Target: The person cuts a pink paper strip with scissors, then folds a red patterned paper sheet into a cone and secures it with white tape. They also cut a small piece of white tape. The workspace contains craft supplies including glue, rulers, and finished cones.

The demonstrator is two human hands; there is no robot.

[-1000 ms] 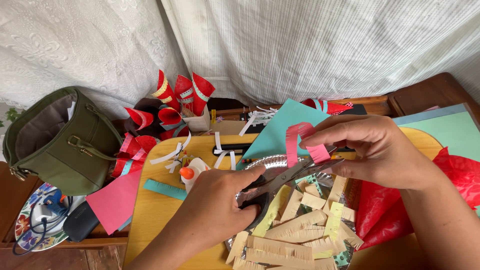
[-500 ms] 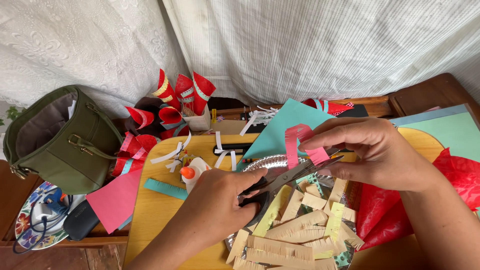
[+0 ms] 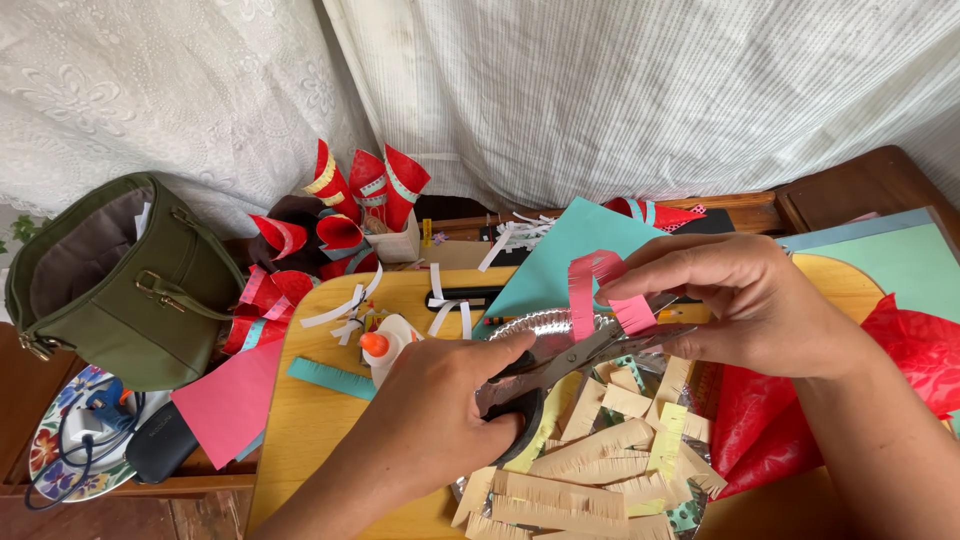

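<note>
White lace curtains hang behind a yellow worktop (image 3: 320, 430) crowded with craft paper. Near its middle, the left hand (image 3: 440, 420) is closed around the black handles of a pair of scissors (image 3: 570, 355), whose blades point right and sit at the lower edge of a pink paper strip (image 3: 600, 295). The right hand (image 3: 740, 305) pinches that strip between thumb and fingertips, holding it above a foil tray (image 3: 545, 325) of fringed cream strips (image 3: 590, 465).

The blades lie close to the right hand's fingertips, so a cut pushed too far could nick them. The strip is narrow and already fringed; too deep a snip would likely sever it. A glue bottle (image 3: 385, 350) stands just beside the left wrist and could be knocked over toward the worktop's left edge.
</note>
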